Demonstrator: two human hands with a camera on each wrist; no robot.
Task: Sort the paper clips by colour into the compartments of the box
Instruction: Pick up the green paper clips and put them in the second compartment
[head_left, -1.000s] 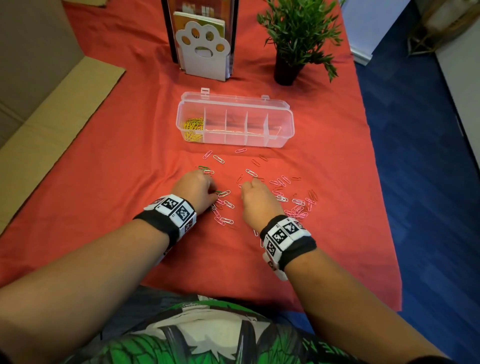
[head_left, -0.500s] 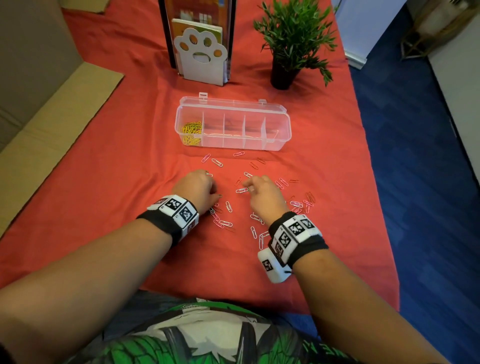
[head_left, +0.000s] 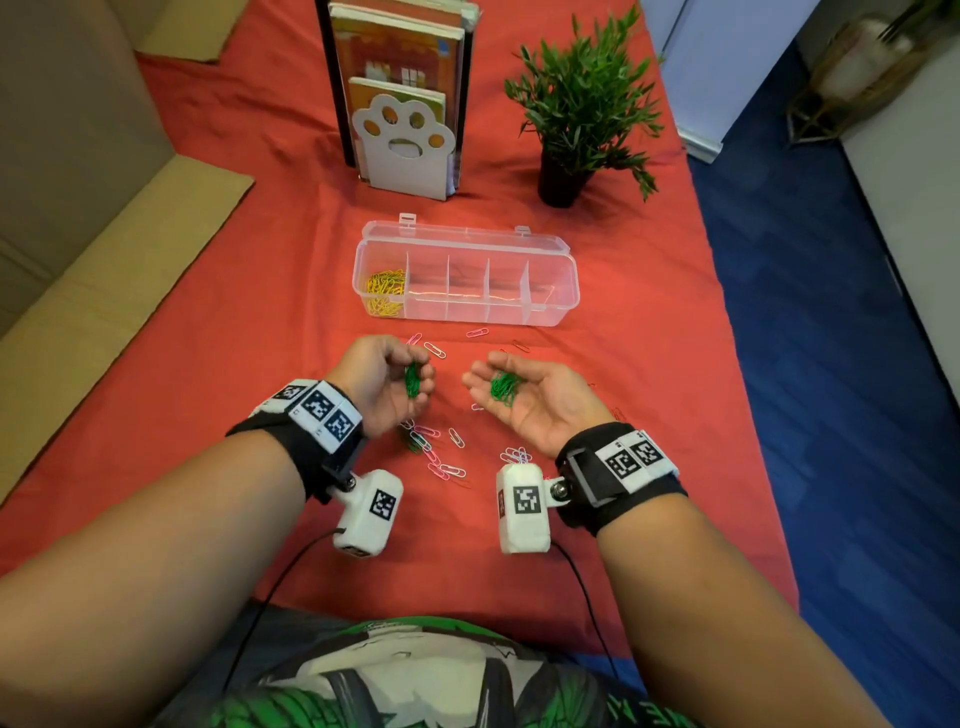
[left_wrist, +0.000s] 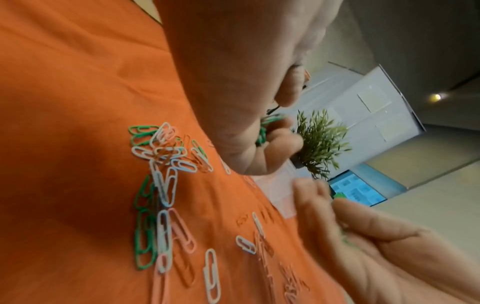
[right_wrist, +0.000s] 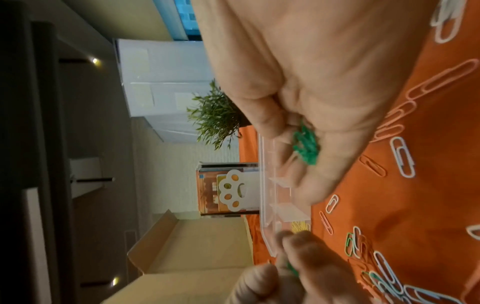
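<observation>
A clear box (head_left: 550, 291) with several compartments stands open on the red cloth; yellow clips (head_left: 384, 291) fill its leftmost compartment and the others look bare. My left hand (head_left: 379, 374) hovers in front of the box, fingers curled round a bunch of green clips (head_left: 413, 382), seen also in the left wrist view as green clips (left_wrist: 267, 123). My right hand (head_left: 540, 400) is turned palm up beside it, with a small heap of green clips (head_left: 501, 387) lying on its relaxed fingers. Pink, white and a few green loose clips (head_left: 431, 447) lie under and between the hands.
Behind the box stand a paw-shaped book holder (head_left: 405, 145) with books and a potted plant (head_left: 576, 104). Cardboard (head_left: 104, 270) lies along the left. The table's right edge (head_left: 727, 364) drops to blue floor. More loose clips (head_left: 434, 349) lie just in front of the box.
Both hands have lifted off the cloth. The right has turned palm up and the left has turned inward, each now showing green clips. The loose clips have shifted.
</observation>
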